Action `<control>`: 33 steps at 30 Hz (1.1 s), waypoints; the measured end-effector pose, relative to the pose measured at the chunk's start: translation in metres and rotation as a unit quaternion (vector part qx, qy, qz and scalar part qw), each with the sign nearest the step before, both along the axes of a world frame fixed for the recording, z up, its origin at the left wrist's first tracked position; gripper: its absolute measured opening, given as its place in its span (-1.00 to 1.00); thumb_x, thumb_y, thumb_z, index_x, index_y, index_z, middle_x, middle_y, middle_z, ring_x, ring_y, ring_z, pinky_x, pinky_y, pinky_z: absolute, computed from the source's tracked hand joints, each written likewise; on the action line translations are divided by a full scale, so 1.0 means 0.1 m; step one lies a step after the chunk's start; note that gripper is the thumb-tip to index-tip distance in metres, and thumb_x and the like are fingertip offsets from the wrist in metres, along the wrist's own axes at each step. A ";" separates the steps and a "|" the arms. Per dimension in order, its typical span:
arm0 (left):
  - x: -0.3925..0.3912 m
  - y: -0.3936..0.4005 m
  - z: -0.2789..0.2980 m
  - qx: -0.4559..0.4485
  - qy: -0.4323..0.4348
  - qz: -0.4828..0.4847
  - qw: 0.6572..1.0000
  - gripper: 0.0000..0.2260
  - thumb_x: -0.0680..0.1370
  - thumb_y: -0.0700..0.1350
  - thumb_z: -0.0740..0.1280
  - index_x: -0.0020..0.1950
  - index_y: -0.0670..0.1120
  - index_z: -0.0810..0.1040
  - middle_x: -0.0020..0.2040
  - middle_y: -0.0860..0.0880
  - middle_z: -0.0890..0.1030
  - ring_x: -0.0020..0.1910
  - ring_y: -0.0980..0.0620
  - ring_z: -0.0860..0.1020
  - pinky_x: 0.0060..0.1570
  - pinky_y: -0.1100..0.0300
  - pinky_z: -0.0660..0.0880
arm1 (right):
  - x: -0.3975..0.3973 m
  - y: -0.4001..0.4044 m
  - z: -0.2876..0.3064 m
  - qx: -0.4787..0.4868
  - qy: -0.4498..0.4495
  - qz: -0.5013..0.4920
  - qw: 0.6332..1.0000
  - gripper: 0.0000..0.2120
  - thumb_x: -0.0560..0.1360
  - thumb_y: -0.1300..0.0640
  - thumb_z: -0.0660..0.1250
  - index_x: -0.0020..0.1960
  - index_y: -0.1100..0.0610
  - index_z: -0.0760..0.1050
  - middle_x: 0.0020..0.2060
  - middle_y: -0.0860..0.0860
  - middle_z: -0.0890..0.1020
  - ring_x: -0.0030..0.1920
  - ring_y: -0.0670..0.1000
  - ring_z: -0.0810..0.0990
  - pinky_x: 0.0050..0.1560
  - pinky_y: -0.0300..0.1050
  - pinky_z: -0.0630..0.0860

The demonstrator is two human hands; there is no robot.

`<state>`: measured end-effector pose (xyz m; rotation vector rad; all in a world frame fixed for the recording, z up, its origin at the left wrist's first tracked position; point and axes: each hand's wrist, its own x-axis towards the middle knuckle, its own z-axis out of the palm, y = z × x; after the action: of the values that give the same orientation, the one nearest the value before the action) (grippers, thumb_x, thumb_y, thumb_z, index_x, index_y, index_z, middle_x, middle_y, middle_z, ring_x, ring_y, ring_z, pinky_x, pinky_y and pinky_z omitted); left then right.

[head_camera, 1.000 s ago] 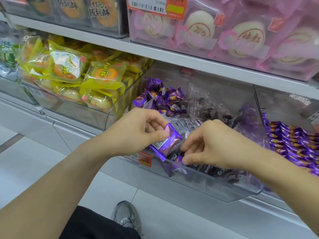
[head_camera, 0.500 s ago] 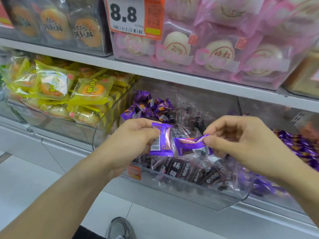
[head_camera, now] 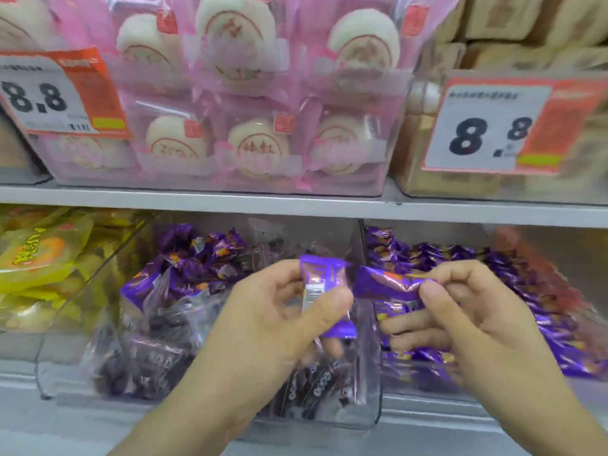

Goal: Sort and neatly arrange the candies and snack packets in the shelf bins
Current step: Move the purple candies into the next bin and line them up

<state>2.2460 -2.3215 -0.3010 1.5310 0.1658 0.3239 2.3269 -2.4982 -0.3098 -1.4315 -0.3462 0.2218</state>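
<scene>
You held a purple packet in each hand, both raised in front of the middle bin (head_camera: 371, 419). Your left hand (head_camera: 273, 327) gripped an upright purple packet (head_camera: 324, 291), barcode side toward you, between thumb and curled fingers. Your right hand (head_camera: 467, 317) pinched a second purple packet (head_camera: 388, 286) by its right end between thumb and forefinger, so that it lay roughly level, its free end just beside the left one. Both palms faced you, wrists low.

Judging by the bins, the sorting was only partly done. The middle bin beneath your hands held dark plum-coloured sachets (head_camera: 158, 353) at the front with bright purple candies (head_camera: 200, 255) heaped behind them, so two kinds shared one bin. The right bin (head_camera: 427, 394) was filled with purple packets (head_camera: 526, 291) much like the two you held, which probably belonged there. The yellow packets (head_camera: 36, 258) to the left looked settled in their own bin. Farther up, the pink-wrapped cakes (head_camera: 253, 149) sat behind the price tags (head_camera: 487, 126), apparently needing nothing.
</scene>
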 end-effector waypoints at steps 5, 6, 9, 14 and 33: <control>0.26 -0.26 -0.03 0.047 -0.082 -0.001 0.995 -0.75 0.33 0.03 0.49 -0.01 0.10 0.66 -0.16 -0.01 0.70 -0.32 0.03 0.64 -0.38 0.31 0.50 | 0.25 -0.33 0.01 0.037 0.040 0.035 0.998 -0.41 0.00 -0.21 0.68 -0.18 0.13 0.59 -0.04 0.20 0.70 -0.12 0.32 0.71 -0.14 -0.08 0.66; 0.30 -0.30 -0.05 0.059 -0.080 -0.017 0.995 -0.72 0.32 0.04 0.47 0.02 0.12 0.65 -0.13 0.00 0.70 -0.26 0.07 0.63 -0.34 0.29 0.53 | 0.29 -0.39 0.01 0.036 0.041 0.029 0.998 -0.41 -0.03 -0.23 0.68 -0.21 0.13 0.59 -0.02 0.19 0.71 -0.13 0.32 0.71 -0.14 -0.08 0.65; 0.41 -0.38 -0.09 0.113 -0.066 -0.048 0.990 -0.72 0.30 0.01 0.49 -0.01 0.15 0.67 -0.08 0.02 0.71 -0.22 0.11 0.63 -0.22 0.26 0.58 | 0.41 -0.56 -0.03 0.051 0.047 0.012 0.997 -0.45 -0.05 -0.18 0.70 -0.28 0.14 0.59 -0.01 0.19 0.71 -0.15 0.32 0.71 -0.18 -0.08 0.65; 0.55 -0.44 -0.18 0.095 -0.057 -0.088 0.990 -0.69 0.18 -0.10 0.56 -0.08 0.03 0.72 0.02 -0.01 0.71 -0.05 0.09 0.68 -0.07 0.35 0.55 | 0.46 -0.71 -0.06 0.055 0.032 -0.004 0.998 -0.50 -0.11 0.01 0.74 -0.26 0.07 0.62 0.01 0.12 0.72 -0.21 0.29 0.72 -0.16 -0.10 0.65; 0.65 -0.59 -0.13 -0.031 -0.019 -0.061 0.997 -0.49 0.19 -0.33 0.57 0.10 -0.09 0.61 -0.02 -0.08 0.72 -0.08 -0.05 0.71 -0.17 0.23 0.61 | 0.42 -0.74 -0.09 0.071 0.028 0.010 0.997 -0.52 0.08 0.27 0.67 -0.03 0.10 0.66 -0.02 0.15 0.71 -0.07 0.20 0.72 -0.17 -0.16 0.63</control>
<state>2.3110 -2.3802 -0.3136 1.4660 0.0511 0.2479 2.3690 -2.5718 -0.3190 -1.2788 -0.3239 0.2494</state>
